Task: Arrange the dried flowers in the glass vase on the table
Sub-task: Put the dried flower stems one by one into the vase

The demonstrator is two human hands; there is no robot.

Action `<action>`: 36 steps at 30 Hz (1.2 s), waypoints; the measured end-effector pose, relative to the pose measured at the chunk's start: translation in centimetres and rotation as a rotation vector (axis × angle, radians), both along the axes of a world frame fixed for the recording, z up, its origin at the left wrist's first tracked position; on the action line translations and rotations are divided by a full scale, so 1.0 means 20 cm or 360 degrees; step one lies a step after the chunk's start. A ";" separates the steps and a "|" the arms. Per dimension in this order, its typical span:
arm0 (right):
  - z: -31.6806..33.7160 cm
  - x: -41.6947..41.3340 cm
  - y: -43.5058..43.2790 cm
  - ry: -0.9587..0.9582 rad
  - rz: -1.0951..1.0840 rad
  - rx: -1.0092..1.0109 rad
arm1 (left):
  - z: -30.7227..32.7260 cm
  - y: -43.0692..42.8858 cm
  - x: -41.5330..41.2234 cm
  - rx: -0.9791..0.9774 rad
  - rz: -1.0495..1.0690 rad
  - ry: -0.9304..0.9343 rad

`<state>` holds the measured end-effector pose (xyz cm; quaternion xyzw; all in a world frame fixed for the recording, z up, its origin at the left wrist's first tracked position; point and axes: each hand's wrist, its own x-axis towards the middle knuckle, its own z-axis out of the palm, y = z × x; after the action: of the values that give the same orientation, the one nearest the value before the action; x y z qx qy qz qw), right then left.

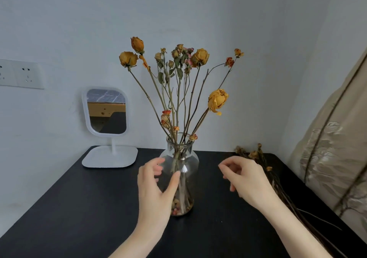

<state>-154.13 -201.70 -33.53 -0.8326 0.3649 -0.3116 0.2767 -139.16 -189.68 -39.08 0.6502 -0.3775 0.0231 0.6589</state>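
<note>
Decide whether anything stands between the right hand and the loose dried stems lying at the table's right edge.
Nothing visible does. The right hand hovers empty just left of the loose dried stems. The glass vase, cupped by the left hand, stands on its other side.

No text, label, brand, number or sign could be read. The sockets (19, 73) at nine o'clock, the mirror (107, 111) and the vase (188, 158) showed no legible marking.
</note>
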 end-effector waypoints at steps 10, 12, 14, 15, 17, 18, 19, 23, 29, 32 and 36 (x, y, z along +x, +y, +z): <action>-0.30 -0.51 -0.31 0.0168 -0.0577 0.0310 | -0.16 -0.26 -0.42 0.0860 -0.0929 -0.0150; -0.32 -0.58 -0.36 0.0194 -0.0669 0.0305 | -0.16 -0.39 -0.48 0.1029 -0.0981 -0.0144; -0.34 -0.64 -0.42 0.0225 -0.0741 0.0298 | -0.16 -0.51 -0.55 0.1125 -0.0987 -0.0151; -0.35 -0.66 -0.44 0.0245 -0.0762 0.0283 | -0.16 -0.57 -0.59 0.1156 -0.0969 -0.0162; -0.37 -0.69 -0.48 0.0291 -0.0780 0.0250 | -0.16 -0.67 -0.65 0.1205 -0.0919 -0.0142; -0.38 -0.70 -0.50 0.0324 -0.0779 0.0245 | -0.16 -0.71 -0.67 0.1226 -0.0904 -0.0108; -0.38 -0.70 -0.52 0.0366 -0.0775 0.0250 | -0.17 -0.75 -0.70 0.1247 -0.0897 -0.0075; -0.41 -0.71 -0.58 0.0496 -0.0740 0.0298 | -0.18 -0.84 -0.81 0.1346 -0.0864 -0.0070; -0.44 -0.69 -0.61 0.0528 -0.0588 0.0372 | -0.23 -0.95 -0.90 0.1449 -0.0844 0.0086; -0.45 -0.68 -0.60 0.0572 -0.0538 0.0396 | -0.25 -0.97 -0.90 0.1401 -0.0868 0.0261; -0.44 -0.67 -0.60 0.0581 -0.0541 0.0367 | -0.25 -0.96 -0.87 0.1328 -0.0826 0.0471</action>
<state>-167.61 -213.74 -42.38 -0.7647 0.5764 -0.1549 0.2432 -156.56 -208.89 -44.16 0.7391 -0.4062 -0.3860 0.3738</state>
